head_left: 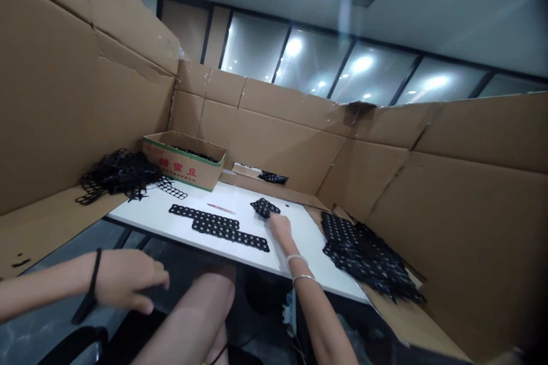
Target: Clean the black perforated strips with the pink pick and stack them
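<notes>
My right hand (280, 227) reaches over the white table, its fingers curled closed at the near edge of a small bunched heap of black pieces with pale dots (262, 206). Its fingertips are hidden, so what they grip does not show. My left hand (128, 275) hangs in the air in front of the table, fingers apart and holding nothing. Two black strips with rows of pale dots lie flat on the table, the farther strip (190, 214) touching the nearer strip (240, 236). Beyond them lies a thin reddish pen-like stick (221, 209).
A cardboard box (184, 174) holding black pieces stands at the back left, beside a tangled heap of black netting (122, 174). On the right lies a large pile of dotted black sheets (363, 254). Tall cardboard walls (265, 114) surround the white table (295, 274).
</notes>
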### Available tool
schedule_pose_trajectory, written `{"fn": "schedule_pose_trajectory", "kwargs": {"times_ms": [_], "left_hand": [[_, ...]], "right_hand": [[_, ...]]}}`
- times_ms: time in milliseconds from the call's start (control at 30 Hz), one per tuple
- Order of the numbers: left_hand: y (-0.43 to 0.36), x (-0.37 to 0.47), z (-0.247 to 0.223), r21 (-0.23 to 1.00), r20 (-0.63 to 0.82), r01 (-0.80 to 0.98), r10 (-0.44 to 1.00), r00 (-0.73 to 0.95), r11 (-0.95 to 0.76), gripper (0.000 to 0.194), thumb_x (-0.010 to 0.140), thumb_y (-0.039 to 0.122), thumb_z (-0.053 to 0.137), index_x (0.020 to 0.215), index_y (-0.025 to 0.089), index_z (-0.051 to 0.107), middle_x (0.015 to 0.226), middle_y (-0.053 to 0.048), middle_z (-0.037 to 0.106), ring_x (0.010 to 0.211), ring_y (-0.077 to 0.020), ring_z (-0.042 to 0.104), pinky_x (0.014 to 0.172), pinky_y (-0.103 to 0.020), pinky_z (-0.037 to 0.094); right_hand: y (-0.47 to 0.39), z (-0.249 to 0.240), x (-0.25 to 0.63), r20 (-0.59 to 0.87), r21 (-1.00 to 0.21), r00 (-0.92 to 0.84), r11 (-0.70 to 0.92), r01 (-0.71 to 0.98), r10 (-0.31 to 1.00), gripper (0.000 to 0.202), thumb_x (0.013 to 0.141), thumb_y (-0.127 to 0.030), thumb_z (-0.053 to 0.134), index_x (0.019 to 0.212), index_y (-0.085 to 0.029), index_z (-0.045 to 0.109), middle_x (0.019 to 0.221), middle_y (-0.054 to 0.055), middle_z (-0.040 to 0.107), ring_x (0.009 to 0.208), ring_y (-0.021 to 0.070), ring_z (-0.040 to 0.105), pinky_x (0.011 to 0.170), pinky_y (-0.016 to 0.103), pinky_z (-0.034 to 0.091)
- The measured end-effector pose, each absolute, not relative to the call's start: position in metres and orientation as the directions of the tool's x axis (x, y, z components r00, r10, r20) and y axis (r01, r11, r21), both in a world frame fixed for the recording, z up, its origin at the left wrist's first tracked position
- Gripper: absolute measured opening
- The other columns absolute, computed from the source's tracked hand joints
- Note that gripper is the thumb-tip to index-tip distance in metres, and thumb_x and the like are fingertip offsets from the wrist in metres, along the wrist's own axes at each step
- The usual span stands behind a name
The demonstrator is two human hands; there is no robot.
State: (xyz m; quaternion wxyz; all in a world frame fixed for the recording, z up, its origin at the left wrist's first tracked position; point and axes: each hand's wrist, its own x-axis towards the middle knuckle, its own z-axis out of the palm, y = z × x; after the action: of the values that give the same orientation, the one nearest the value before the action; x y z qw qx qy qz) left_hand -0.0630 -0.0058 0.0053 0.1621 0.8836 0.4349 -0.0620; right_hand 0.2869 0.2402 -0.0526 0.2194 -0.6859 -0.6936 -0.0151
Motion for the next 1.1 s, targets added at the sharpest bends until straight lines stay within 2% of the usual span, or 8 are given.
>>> {"fn": "schedule_pose_trajectory", "kwargs": {"times_ms": [167, 267, 400, 533, 633, 900, 1033, 1100], "left_hand": [[0.001, -0.050, 0.021, 0.094, -0.060, 0.744, 0.742, 0.667, -0.661, 0.039, 0.078, 0.035, 0.060, 0.115, 0.026, 0.059, 0.110, -0.009, 0.064, 0.096, -0.0288, 0.061, 0.084, -0.040, 0.046], [0.036, -0.029, 0.064, 0.089, 0.297, 0.699, 0.689, 0.661, -0.709, 0.042, 0.085, 0.041, 0.050, 0.123, 0.024, 0.052, 0.125, -0.011, 0.055, 0.112, -0.0266, 0.053, 0.094, -0.038, 0.041], [0.095, 0.009, 0.127, 0.245, 0.747, 0.674, 0.579, 0.328, -0.697, 0.060, 0.081, 0.047, 0.054, 0.132, 0.018, 0.041, 0.134, -0.014, 0.048, 0.117, -0.0256, 0.049, 0.097, -0.039, 0.039], [0.130, 0.032, 0.161, 0.421, 0.733, 0.581, 0.639, 0.233, -0.696, 0.039, 0.079, 0.046, 0.053, 0.099, 0.014, 0.064, 0.097, -0.011, 0.067, 0.086, -0.0233, 0.061, 0.075, -0.033, 0.046], [0.135, 0.034, 0.165, 0.453, 0.738, 0.475, 0.616, 0.275, -0.754, 0.032, 0.079, 0.045, 0.051, 0.076, 0.015, 0.064, 0.075, -0.006, 0.066, 0.073, -0.0194, 0.058, 0.065, -0.028, 0.043], [0.124, 0.049, 0.152, 0.664, 0.725, 0.230, 0.688, 0.033, -0.711, 0.033, 0.073, 0.047, 0.056, 0.060, 0.017, 0.053, 0.058, 0.001, 0.052, 0.059, -0.0131, 0.048, 0.054, -0.024, 0.036], [0.123, 0.051, 0.156, 0.718, 0.696, 0.072, 0.715, -0.065, -0.692, 0.026, 0.071, 0.040, 0.062, 0.064, 0.017, 0.055, 0.061, 0.001, 0.055, 0.060, -0.0129, 0.052, 0.057, -0.023, 0.040], [0.125, 0.031, 0.162, 0.746, 0.622, -0.105, 0.745, -0.242, -0.658, 0.020, 0.077, 0.031, 0.058, 0.065, 0.017, 0.050, 0.058, 0.003, 0.053, 0.058, -0.0111, 0.053, 0.060, -0.023, 0.044]], "right_hand": [[0.229, 0.012, 0.272, 0.604, -0.331, 0.016, 0.233, 0.915, 0.797, 0.031, 0.092, -0.025, 0.034, 0.105, -0.012, 0.059, 0.106, 0.014, 0.064, 0.097, 0.0221, 0.059, 0.082, 0.028, 0.039], [0.212, 0.066, 0.257, 0.745, -0.317, -0.056, 0.427, 0.847, 0.665, 0.030, 0.093, -0.030, 0.034, 0.102, -0.016, 0.059, 0.104, 0.009, 0.065, 0.096, 0.0174, 0.059, 0.083, 0.025, 0.039], [0.175, 0.126, 0.233, 0.861, -0.262, -0.164, 0.696, 0.669, 0.481, 0.023, 0.088, -0.031, 0.044, 0.086, -0.017, 0.063, 0.085, 0.006, 0.068, 0.076, 0.0166, 0.060, 0.071, 0.026, 0.041], [0.141, 0.156, 0.212, 0.842, -0.290, -0.222, 0.759, 0.583, 0.492, 0.019, 0.085, -0.027, 0.048, 0.079, -0.018, 0.064, 0.080, 0.003, 0.068, 0.072, 0.0146, 0.059, 0.069, 0.025, 0.040], [0.129, 0.165, 0.206, 0.813, -0.340, -0.247, 0.775, 0.533, 0.527, 0.020, 0.085, -0.029, 0.050, 0.075, -0.017, 0.063, 0.076, 0.003, 0.067, 0.070, 0.0138, 0.057, 0.066, 0.024, 0.039], [0.119, 0.166, 0.198, 0.800, -0.348, -0.201, 0.711, 0.610, 0.565, 0.025, 0.084, -0.029, 0.052, 0.062, -0.016, 0.056, 0.060, -0.001, 0.057, 0.058, 0.0107, 0.047, 0.058, 0.023, 0.031], [0.109, 0.163, 0.197, 0.864, -0.388, -0.061, 0.740, 0.549, 0.499, 0.023, 0.085, -0.029, 0.050, 0.068, -0.016, 0.059, 0.066, 0.000, 0.060, 0.063, 0.0113, 0.051, 0.061, 0.023, 0.035], [0.109, 0.163, 0.217, 0.896, -0.421, 0.123, 0.724, 0.546, 0.428, 0.020, 0.086, -0.024, 0.048, 0.072, -0.016, 0.061, 0.073, 0.002, 0.063, 0.069, 0.0124, 0.055, 0.067, 0.024, 0.038]]}}
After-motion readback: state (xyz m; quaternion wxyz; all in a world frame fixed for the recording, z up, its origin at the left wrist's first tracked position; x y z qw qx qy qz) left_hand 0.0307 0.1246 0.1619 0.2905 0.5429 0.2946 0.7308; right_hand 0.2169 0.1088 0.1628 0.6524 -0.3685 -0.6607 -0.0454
